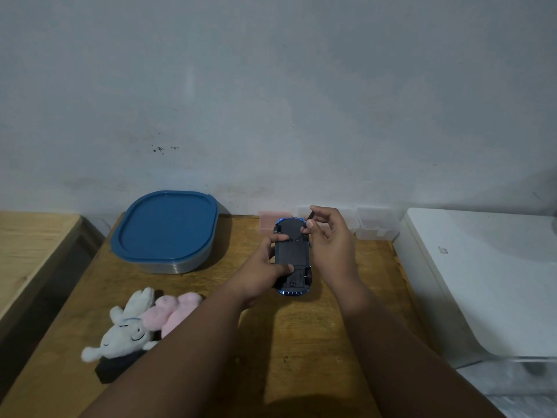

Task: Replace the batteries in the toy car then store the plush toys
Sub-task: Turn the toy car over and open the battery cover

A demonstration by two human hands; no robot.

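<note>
Blue plastic toy car (291, 254) is belly-up on the brown wooden table (331, 327), mid-table, dark underside facing the camera. Left hand (265, 273) grips it from the side, fingers curled round the body, thumb across the underside. Right hand (327, 236) pinches a thin dark screwdriver (306, 226), tip down near the front of the chassis, likely on the battery-cover screw; the screw itself is too small to confirm.

Risks:
- the shaft is tilted, so the tip could cam out and strip the head
- the car rests on its curved roof and could rock if the left grip eases
- a loose screw could roll off the table

White plush toy (123, 333) and pink plush toy (173, 312) lie near-left, untouched. The blue-lidded storage tub (167, 224) is closed.
</note>
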